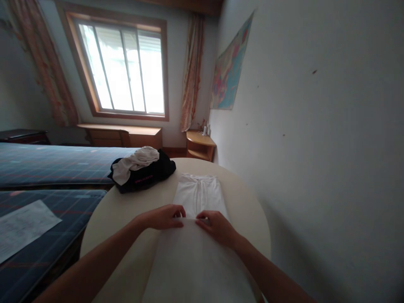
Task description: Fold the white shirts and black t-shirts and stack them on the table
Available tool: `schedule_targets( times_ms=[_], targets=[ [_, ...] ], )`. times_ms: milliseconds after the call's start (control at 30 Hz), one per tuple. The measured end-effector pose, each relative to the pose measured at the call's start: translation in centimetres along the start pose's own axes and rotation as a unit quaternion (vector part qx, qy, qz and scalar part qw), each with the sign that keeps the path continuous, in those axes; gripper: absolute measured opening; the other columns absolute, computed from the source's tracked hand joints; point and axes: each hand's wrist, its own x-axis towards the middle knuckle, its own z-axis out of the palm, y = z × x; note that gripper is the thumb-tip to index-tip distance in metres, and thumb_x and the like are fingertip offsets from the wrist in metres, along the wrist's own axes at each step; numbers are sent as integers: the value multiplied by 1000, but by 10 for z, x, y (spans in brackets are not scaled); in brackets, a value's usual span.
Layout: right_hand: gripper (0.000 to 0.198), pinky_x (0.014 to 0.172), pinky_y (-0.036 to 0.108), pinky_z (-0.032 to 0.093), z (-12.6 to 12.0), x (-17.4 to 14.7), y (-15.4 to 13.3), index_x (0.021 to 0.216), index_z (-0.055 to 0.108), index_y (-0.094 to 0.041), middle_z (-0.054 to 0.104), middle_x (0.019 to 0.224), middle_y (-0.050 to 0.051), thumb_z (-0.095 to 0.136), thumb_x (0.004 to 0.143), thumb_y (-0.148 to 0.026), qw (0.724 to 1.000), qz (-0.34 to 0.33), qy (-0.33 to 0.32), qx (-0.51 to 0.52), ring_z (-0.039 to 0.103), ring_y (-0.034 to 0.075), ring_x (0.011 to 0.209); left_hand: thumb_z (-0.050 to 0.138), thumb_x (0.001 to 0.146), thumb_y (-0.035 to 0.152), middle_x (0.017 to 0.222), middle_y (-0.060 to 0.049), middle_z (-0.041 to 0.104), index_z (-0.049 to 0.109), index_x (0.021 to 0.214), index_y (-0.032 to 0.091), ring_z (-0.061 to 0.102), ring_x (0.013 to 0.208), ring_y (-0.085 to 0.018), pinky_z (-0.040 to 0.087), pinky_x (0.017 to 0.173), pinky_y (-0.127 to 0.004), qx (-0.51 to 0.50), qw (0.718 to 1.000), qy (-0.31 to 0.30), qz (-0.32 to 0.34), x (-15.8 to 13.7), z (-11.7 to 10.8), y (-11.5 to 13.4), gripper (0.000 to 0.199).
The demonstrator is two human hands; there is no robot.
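Observation:
A white shirt lies lengthwise on the round cream table, its neckline at the far end and its sides straight. Nearer to me, white material spreads down to the bottom of the view. A straight raised edge crosses between my hands; I cannot tell whether it is a fold. My left hand pinches this edge on the left, thumb below and fingers above. On the right, my right hand grips the same edge with thumb and fingers. A small gap separates the two hands.
Dark clothing with a crumpled light cloth on it sits at the table's far left. Two plaid mattresses lie left, the nearer bearing a paper sheet. A wall rises close on the right.

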Motion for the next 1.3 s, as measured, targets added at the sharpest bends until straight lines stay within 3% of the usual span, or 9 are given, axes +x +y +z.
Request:
schedule_targets(
  times_ms=[133, 333, 433, 567, 733, 900, 1067, 1300],
  targets=[
    [27, 80, 28, 47, -31, 36, 2, 101, 74, -23, 75, 96, 4, 55, 92, -41, 997, -32, 32, -59, 68, 18, 88, 58, 83, 43, 90, -3, 65, 63, 109, 17, 60, 80, -18, 45, 69, -25, 0, 998, 52, 17, 25, -31, -3, 37],
    [29, 78, 29, 46, -77, 107, 23, 103, 73, -26, 75, 96, 3, 55, 92, -46, 988, -16, 63, -141, 67, 20, 87, 57, 87, 38, 94, -3, 69, 65, 109, 20, 62, 85, -19, 45, 77, -28, 92, 974, 207, -11, 81, -67, -14, 29],
    [31, 79, 29, 46, -76, 134, 42, 106, 72, -27, 75, 100, 2, 52, 93, -47, 986, 10, 55, -160, 67, 19, 90, 54, 90, 32, 104, -5, 70, 62, 115, 24, 63, 97, -23, 45, 87, -32, 148, 956, 250, -47, 104, -63, -25, 28],
    [29, 92, 33, 43, -49, 146, 69, 114, 68, -26, 72, 114, 5, 52, 94, -39, 975, 56, 14, -216, 63, 21, 105, 58, 86, 22, 134, -12, 57, 55, 129, 20, 51, 124, -28, 36, 106, -40, 166, 948, 266, -61, 118, -28, -40, 43],
    [45, 110, 39, 29, -16, 130, 93, 137, 52, -20, 54, 140, 11, 49, 95, -38, 969, 72, 15, -235, 45, 23, 131, 52, 93, 38, 155, -13, 35, 41, 145, 20, 27, 144, -28, 23, 117, -44, 181, 956, 227, -41, 110, 22, -60, 56],
    [65, 118, 43, 13, -4, 98, 102, 153, 26, -20, 27, 159, 8, 37, 97, -51, 968, 76, 10, -238, 20, 24, 146, 35, 98, 53, 162, -12, 12, 24, 154, 24, 6, 149, -30, 17, 117, -50, 177, 971, 151, -62, 93, 38, -71, 64],
    [76, 119, 47, 8, 5, 64, 91, 156, 14, -23, 14, 163, 7, 40, 93, -58, 966, 100, -5, -236, 12, 27, 148, 34, 98, 54, 161, -14, 14, 27, 153, 23, 8, 148, -33, 18, 117, -50, 197, 968, 141, -68, 73, 47, -58, 64],
    [75, 118, 52, 13, 25, -4, 54, 155, 21, -26, 23, 160, 9, 47, 91, -56, 972, 65, -4, -224, 19, 30, 147, 39, 96, 54, 160, -12, 21, 32, 151, 26, 16, 147, -34, 24, 115, -49, 210, 966, 143, -49, 6, 79, -25, 62]
  ],
)
